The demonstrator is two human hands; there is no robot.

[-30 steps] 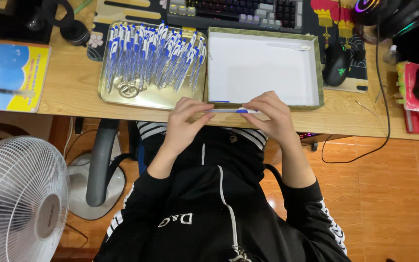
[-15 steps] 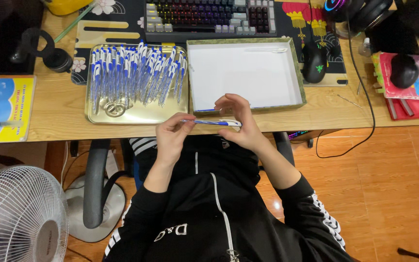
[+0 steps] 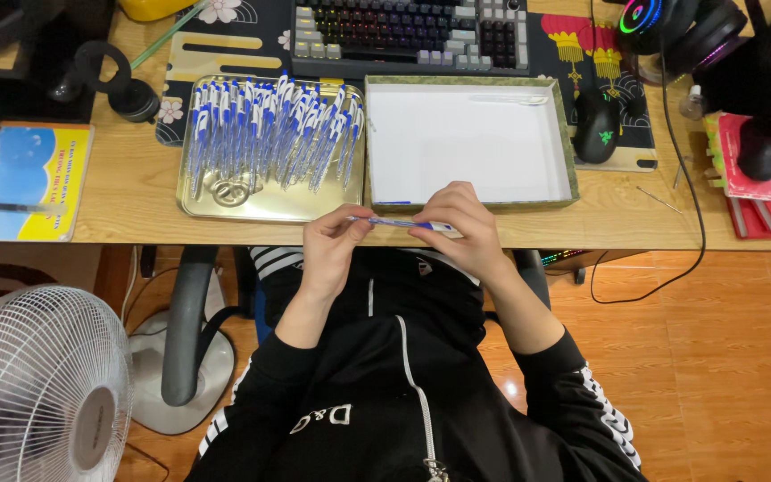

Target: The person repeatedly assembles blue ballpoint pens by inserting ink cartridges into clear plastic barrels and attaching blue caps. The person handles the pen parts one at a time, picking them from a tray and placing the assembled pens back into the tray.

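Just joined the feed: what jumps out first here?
Both hands, left hand and right hand, hold one blue-and-white pen level at the desk's near edge. Behind the left hand, a gold tray holds a heap of matching pens; beside it sits a nearly bare white-lined box.

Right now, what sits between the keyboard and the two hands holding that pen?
In the head view, a shallow white box sits between the keyboard and the hands, left and right, holding the pen.
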